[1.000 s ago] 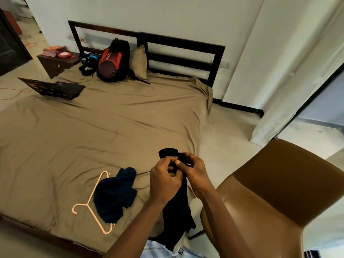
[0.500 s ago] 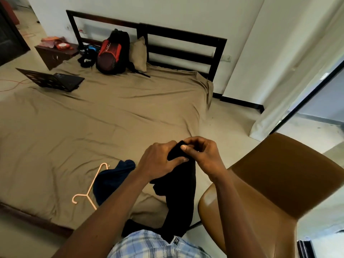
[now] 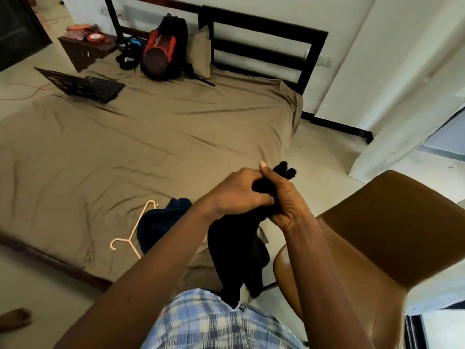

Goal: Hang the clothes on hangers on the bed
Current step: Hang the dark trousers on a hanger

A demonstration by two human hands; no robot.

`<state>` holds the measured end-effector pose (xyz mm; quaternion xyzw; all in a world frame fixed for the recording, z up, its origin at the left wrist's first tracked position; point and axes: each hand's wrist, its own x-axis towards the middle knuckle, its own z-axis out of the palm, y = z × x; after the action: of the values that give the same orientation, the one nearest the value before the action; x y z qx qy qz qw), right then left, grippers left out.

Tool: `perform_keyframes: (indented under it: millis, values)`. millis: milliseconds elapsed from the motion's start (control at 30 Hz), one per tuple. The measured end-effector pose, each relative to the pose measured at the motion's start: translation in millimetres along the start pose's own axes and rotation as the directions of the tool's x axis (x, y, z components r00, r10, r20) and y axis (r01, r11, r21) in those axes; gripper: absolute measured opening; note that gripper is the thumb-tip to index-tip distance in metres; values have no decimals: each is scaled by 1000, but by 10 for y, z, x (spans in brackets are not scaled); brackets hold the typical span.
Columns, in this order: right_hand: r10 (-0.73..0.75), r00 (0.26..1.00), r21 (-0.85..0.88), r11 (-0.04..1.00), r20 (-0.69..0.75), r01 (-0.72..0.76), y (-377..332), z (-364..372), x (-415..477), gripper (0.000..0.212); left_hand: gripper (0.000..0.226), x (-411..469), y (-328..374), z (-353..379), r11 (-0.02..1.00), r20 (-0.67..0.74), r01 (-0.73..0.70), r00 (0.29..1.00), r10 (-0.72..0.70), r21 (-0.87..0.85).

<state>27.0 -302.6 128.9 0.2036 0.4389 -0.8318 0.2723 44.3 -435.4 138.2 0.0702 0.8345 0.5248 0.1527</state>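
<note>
Above bed [image 3: 151, 147] edge: both hands [image 3: 264, 195] bunch black garment [image 3: 236, 250].

A black garment [image 3: 236, 250] hangs bunched and limp, its top gathered into a tight wad at the near right corner of the bed [image 3: 105, 152], a small loop of cloth poking out above the wad. The rest drapes straight down in dark folds past the bed's edge. A dark blue garment [image 3: 161, 222] lies crumpled in a heap on the tan sheet near the bed's front edge. A pale pink plastic hanger [image 3: 132, 235] lies flat just beside it on the left, its hook toward the front edge, one arm touching or tucked under the blue cloth
</note>
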Motion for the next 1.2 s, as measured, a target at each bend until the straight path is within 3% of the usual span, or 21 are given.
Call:
perform_keyframes:
  millis: [33, 67, 100, 167, 233, 333, 433, 600, 667, 700, 800, 867, 933, 1033, 1133, 1200]
  values:
    - [-10, 1000, -1, 1000, -25, 10, -8, -40, 16, 55, 43, -52, -67, -71, 955, 72, 10, 997, 12, -296]
    - [-12, 999, 3, 1000, -47, 12, -22, -72, 23, 44, 41, -91, -162, -138, 841, 94, 32, 995, 23, -540]
    - [-12, 997, -3, 1000, -80, 12, -39, -109, 26, 28, 39, -117, -271, -191, 720, 53, 37, 999, -1, -693]
    - [-43, 987, 11, 999, -153, 45, -85, -162, 20, 11, 32, -133, -552, -235, 553, -141, -10, 971, -195, -833]
    - [-76, 979, 42, 995, -190, 86, -130, -146, -10, 10, 24, -128, -949, -182, 494, -229, 30, 861, -454, -869]
    - [-80, 984, 60, 994, -161, 91, -186, -65, -86, 11, 18, -176, -1561, 66, 445, -45, 300, 786, -616, -844]
    - [-91, 990, 75, 992, -106, 100, -270, 39, -155, 15, 21, -184, -1797, 360, 434, 106, 410, 813, -572, -802]
    - [-162, 985, 67, 984, -56, 166, -429, 194, -216, 16, 34, -116, -1673, 536, 650, 116, 410, 888, -446, -640]
    - [-191, 979, 69, 978, -64, 195, -486, 213, -211, 17, 34, -93, -1672, 519, 648, 51, 359, 895, -443, -672]
    - [-203, 977, 82, 975, -67, 208, -526, 214, -207, 18, 34, -103, -1664, 487, 584, 17, 307, 894, -447, -751]
    - [-238, 967, 134, 959, -89, 248, -675, 214, -174, 21, 51, -139, -1776, 389, 148, 139, 236, 865, -481, -960]
    - [-254, 963, 143, 953, -96, 265, -768, 266, -163, 21, 80, -167, -1819, 371, 45, 295, 347, 853, -431, -937]
    - [-265, 960, 129, 953, -96, 276, -827, 353, -151, 20, 76, -195, -1653, 409, 59, 346, 394, 860, -374, -917]
    - [-264, 962, 130, 953, -73, 272, -916, 491, -171, 17, 26, -95, -1266, 317, 83, 226, 281, 888, -401, -956]
    - [-268, 961, 136, 952, -63, 274, -1038, 608, -226, 23, 27, 151, -1103, -261, 97, 26, 89, 853, -522, -991]
    - [-285, 956, 167, 942, -65, 292, -1135, 681, -255, 35, 25, 257, -1007, -834, 117, -124, -74, 855, -503, -990]
